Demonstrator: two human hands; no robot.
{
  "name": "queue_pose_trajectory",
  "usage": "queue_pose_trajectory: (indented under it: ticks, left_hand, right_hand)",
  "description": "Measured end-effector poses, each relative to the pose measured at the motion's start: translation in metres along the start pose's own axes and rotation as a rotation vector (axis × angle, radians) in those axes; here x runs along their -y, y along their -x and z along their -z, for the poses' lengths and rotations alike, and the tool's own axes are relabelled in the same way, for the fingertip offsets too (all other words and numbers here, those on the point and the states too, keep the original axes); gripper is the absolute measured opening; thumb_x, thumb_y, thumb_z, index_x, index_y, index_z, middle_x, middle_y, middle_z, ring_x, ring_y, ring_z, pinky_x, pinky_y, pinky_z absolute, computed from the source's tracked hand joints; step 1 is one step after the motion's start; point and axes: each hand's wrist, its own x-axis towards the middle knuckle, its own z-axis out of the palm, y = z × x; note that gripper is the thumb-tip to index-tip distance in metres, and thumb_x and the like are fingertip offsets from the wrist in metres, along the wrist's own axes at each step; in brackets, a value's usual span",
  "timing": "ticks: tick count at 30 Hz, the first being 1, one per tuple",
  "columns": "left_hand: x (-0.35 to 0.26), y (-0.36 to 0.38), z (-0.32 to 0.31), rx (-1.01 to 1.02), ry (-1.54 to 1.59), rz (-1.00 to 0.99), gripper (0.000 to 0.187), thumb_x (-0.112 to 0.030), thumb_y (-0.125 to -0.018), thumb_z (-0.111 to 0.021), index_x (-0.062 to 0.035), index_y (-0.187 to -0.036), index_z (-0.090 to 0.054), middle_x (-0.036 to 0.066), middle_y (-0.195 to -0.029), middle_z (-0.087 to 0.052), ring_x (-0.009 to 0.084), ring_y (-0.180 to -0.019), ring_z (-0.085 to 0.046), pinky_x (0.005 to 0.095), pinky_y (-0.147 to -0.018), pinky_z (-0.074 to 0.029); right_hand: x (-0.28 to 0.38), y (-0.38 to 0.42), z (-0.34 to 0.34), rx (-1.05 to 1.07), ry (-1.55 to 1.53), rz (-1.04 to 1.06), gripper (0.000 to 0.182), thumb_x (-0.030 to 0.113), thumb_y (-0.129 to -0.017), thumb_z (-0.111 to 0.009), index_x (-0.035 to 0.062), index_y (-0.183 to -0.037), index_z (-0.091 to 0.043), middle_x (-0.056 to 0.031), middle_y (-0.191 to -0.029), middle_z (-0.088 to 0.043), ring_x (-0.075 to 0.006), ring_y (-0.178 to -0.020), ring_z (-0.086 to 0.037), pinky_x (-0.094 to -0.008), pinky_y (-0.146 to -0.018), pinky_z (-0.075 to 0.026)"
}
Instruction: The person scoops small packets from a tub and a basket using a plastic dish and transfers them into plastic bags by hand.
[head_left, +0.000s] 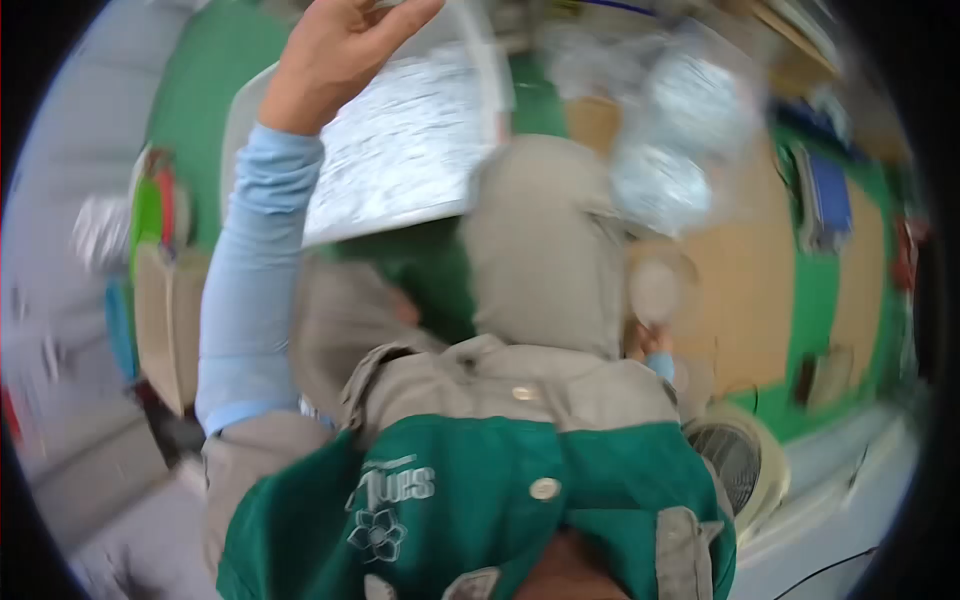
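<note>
My left hand (340, 60), in a light blue sleeve, reaches over a white tub (240, 150) at the top of the view. Its thumb stretches out to the right, and the other fingers are partly cut off by the frame edge. Nothing shows in this hand. Inside the tub lies a mass of shiny, whitish-silver pieces (410, 140), blurred by motion. Low beside my right knee, my right hand (652, 342) is small and blurred. Its fingers close on the near edge of a round, pale, see-through dish-like thing (662, 285).
Clear plastic bags (690, 110) with silvery contents lie on brown cardboard (740, 290) over a green floor. A blue and grey box-like device (825, 200) stands at right, a round fan (735, 465) near my right side. A beige bin (170, 320) is at left.
</note>
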Motion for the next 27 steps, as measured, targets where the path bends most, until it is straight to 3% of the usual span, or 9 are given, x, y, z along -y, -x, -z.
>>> queue_pose_trajectory:
  ticks: [2,4,6,11,14,17,21,25,27]
  left_hand:
    - [-0.001,0.078,0.056,-0.272,-0.145,0.012,0.030,-0.012,-0.090,-0.056,0.0006,-0.117,-0.055,0.012,-0.130,-0.046,0.0175,-0.112,-0.049,0.0282,-0.093,-0.041]
    - [-0.002,0.190,0.112,-0.607,-0.348,0.170,0.030,-0.013,-0.090,-0.053,-0.0007,-0.118,-0.056,0.009,-0.118,-0.057,0.0160,-0.108,-0.052,0.0269,-0.090,-0.041]
    - [0.004,0.333,0.171,-0.911,-0.670,0.375,0.032,-0.018,-0.085,-0.059,-0.0027,-0.113,-0.059,0.012,-0.109,-0.061,0.0231,-0.102,-0.057,0.0312,-0.087,-0.044]
    - [0.078,0.632,0.116,-1.151,-1.191,1.378,0.073,-0.043,-0.070,-0.069,0.0008,-0.125,-0.046,0.025,-0.118,-0.052,0.0406,-0.110,-0.048,0.0467,-0.092,-0.040]
    - [0.103,0.726,0.024,-1.423,-0.853,2.022,0.109,-0.050,-0.059,-0.076,0.0013,-0.138,-0.021,0.027,-0.122,-0.046,0.0410,-0.115,-0.045,0.0447,-0.098,-0.037]
    - [0.148,0.778,-0.047,-1.853,-0.391,1.806,0.113,-0.035,-0.054,-0.084,0.0033,-0.138,-0.019,0.026,-0.126,-0.046,0.0343,-0.114,-0.050,0.0415,-0.098,-0.039]
    - [0.159,0.775,-0.056,-1.990,-0.062,1.086,0.093,-0.025,-0.059,-0.079,0.0040,-0.133,-0.031,0.023,-0.129,-0.045,0.0338,-0.115,-0.048,0.0397,-0.100,-0.036]
    - [0.156,0.766,-0.032,-1.742,-0.866,1.592,0.081,-0.019,-0.067,-0.072,0.0010,-0.134,-0.030,0.026,-0.131,-0.037,0.0390,-0.123,-0.035,0.0457,-0.106,-0.027]
    - [0.142,0.757,-0.005,-1.565,-1.158,1.468,0.078,-0.018,-0.069,-0.071,-0.0004,-0.134,-0.032,0.025,-0.130,-0.039,0.0413,-0.122,-0.035,0.0474,-0.105,-0.026]
  right_hand:
    - [-0.002,0.028,0.034,0.000,0.434,0.213,0.037,0.023,-0.082,-0.060,-0.0014,-0.109,-0.052,-0.0149,-0.095,-0.060,-0.0261,-0.081,-0.059,-0.0350,-0.068,-0.051]
    - [-0.070,-0.031,0.069,0.238,-1.107,-0.331,0.037,0.024,-0.083,-0.051,-0.0003,-0.112,-0.052,-0.0172,-0.103,-0.058,-0.0223,-0.080,-0.055,-0.0327,-0.062,-0.047]
    - [-0.014,-0.077,0.096,0.619,-1.232,-0.543,0.043,0.021,-0.080,-0.048,-0.0022,-0.117,-0.050,-0.0186,-0.110,-0.054,-0.0202,-0.082,-0.050,-0.0314,-0.061,-0.041]
    - [0.181,-0.003,0.184,0.253,-1.538,0.333,0.053,0.012,-0.072,-0.052,-0.0105,-0.119,-0.042,-0.0225,-0.109,-0.052,-0.0355,-0.103,-0.049,-0.0450,-0.090,-0.041]
    - [0.379,0.062,0.151,1.093,-1.420,1.035,0.053,0.008,-0.075,-0.050,-0.0073,-0.126,-0.040,-0.0211,-0.126,-0.044,-0.0331,-0.117,-0.039,-0.0452,-0.099,-0.032]
    - [0.514,0.136,0.101,0.556,-1.284,0.791,0.065,0.003,-0.076,-0.044,-0.0090,-0.136,-0.023,-0.0212,-0.143,-0.027,-0.0371,-0.132,-0.023,-0.0501,-0.109,-0.021]
    - [0.629,0.181,-0.002,0.885,-1.211,0.402,0.074,-0.005,-0.072,-0.042,-0.0101,-0.139,-0.010,-0.0222,-0.148,-0.010,-0.0349,-0.138,-0.008,-0.0457,-0.114,-0.008]
    - [0.677,0.286,-0.192,1.143,-0.677,0.576,0.063,0.004,-0.085,-0.045,-0.0011,-0.141,-0.017,-0.0264,-0.146,-0.014,-0.0352,-0.137,-0.010,-0.0489,-0.113,-0.008]
    - [0.681,0.331,-0.286,1.247,-0.319,0.720,0.066,0.016,-0.087,-0.050,0.0030,-0.142,-0.018,-0.0263,-0.141,-0.028,-0.0356,-0.132,-0.027,-0.0483,-0.109,-0.022]
